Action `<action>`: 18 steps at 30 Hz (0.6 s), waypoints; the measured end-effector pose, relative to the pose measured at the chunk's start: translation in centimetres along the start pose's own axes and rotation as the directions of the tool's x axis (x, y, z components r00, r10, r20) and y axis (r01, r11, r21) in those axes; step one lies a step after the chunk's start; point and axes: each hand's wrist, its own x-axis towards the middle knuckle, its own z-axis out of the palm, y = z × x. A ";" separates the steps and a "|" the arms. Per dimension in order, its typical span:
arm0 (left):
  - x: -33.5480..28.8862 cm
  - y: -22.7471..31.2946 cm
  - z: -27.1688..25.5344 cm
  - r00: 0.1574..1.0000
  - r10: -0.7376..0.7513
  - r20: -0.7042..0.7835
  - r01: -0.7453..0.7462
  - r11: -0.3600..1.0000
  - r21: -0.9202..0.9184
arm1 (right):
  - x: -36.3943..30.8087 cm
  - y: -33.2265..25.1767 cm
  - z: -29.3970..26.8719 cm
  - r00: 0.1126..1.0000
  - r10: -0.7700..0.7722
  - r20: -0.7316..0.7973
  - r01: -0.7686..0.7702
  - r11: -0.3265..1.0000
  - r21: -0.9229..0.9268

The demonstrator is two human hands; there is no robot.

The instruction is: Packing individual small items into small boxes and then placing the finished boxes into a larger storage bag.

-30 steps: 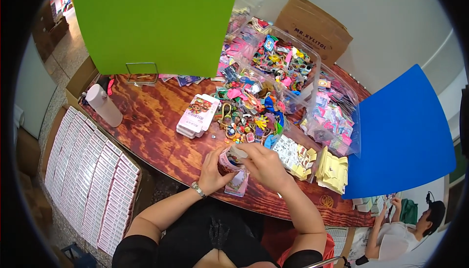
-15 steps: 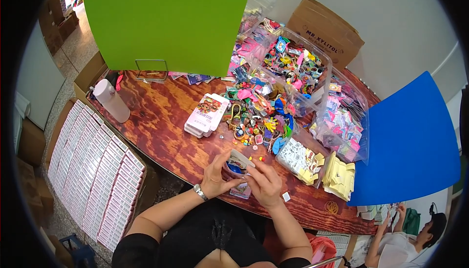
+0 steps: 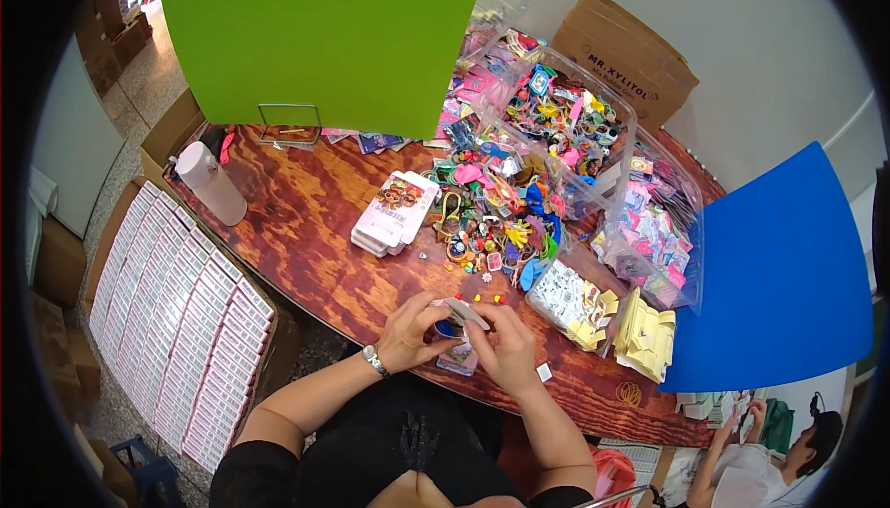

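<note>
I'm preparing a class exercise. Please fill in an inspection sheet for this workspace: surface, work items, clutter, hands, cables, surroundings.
Surface: reddish wood-grain table
Work items: small box between the hands; pink-and-white box stack farther off, leftward
Clutter: mixed trinket pile; yellowish bands at the right
Left hand: holds the small box's left side
Right hand: grips its right side
Cables: nothing seen on the table
Surroundings: green panel; blue panel; another person, lower right
</note>
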 end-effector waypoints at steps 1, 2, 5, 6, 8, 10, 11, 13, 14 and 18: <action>0.1 0.1 -0.2 0.999 0.028 0.025 -0.028 0.999 0.018 | -0.1 0.2 0.3 1.000 -0.001 0.002 0.001 1.000 0.001; 0.2 0.2 -0.3 0.999 0.028 0.022 -0.028 0.999 0.018 | -0.4 0.6 0.7 0.999 -0.021 -0.050 0.020 1.000 -0.012; 0.2 0.3 -0.2 0.999 -0.005 0.048 0.002 0.998 0.061 | -0.5 1.2 0.8 0.983 -0.159 -0.093 0.149 0.983 -0.104; -0.1 0.3 0.0 0.999 -0.031 0.032 0.030 0.999 0.034 | -0.3 1.2 0.8 0.959 -0.272 -0.078 0.255 0.950 -0.180; -0.6 0.0 0.3 0.998 -0.057 0.016 0.057 0.998 0.007 | 0.1 0.6 0.6 0.955 -0.292 -0.043 0.283 0.948 -0.148; -1.0 -0.3 0.3 0.998 -0.061 -0.001 0.061 0.998 0.009 | 0.3 0.1 0.7 0.950 -0.312 -0.009 0.308 0.944 -0.116; -0.9 -0.2 0.2 0.998 -0.061 -0.004 0.061 0.998 0.008 | 0.3 0.1 0.6 0.971 -0.239 -0.014 0.239 0.970 -0.039; -0.8 0.0 0.0 0.999 -0.046 -0.008 0.046 0.999 0.025 | 0.4 -0.2 0.7 0.986 -0.166 -0.009 0.166 0.985 0.035; -0.7 0.1 0.0 0.999 -0.045 -0.007 0.045 0.999 0.031 | 0.6 -0.3 0.6 0.993 -0.115 -0.007 0.115 0.992 0.054; -0.5 0.6 -0.2 0.996 -0.087 -0.005 0.087 0.992 0.088 | 1.1 -1.5 0.5 0.997 0.072 0.007 -0.073 0.996 0.057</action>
